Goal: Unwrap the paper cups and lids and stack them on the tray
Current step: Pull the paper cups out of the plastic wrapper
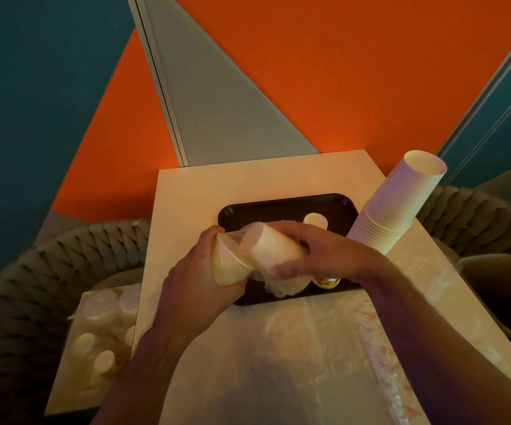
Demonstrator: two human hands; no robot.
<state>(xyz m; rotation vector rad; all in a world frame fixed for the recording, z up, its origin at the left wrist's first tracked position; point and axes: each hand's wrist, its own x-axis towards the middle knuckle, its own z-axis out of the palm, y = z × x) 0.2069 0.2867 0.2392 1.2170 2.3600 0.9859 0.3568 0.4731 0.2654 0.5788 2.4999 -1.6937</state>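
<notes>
Both hands are up over the tray [278, 207], working one bundle. The left hand [199, 271] curls tight round a cup [228, 265] still in its wrap [285, 285]; the right hand [325, 253], blurred, grips the cup [271, 248] next to it through the film. A tall stack [392, 204] leans at the tray's right edge on the counter [193, 191], and one small cup [315, 220] stands on the tray behind the hands.

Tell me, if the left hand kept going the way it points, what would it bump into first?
Probably the small paper cup standing on the black tray. The left hand grips a wrapped bundle of cups that points up and right, towards it. Depth is hard to judge; it might pass above.
</notes>
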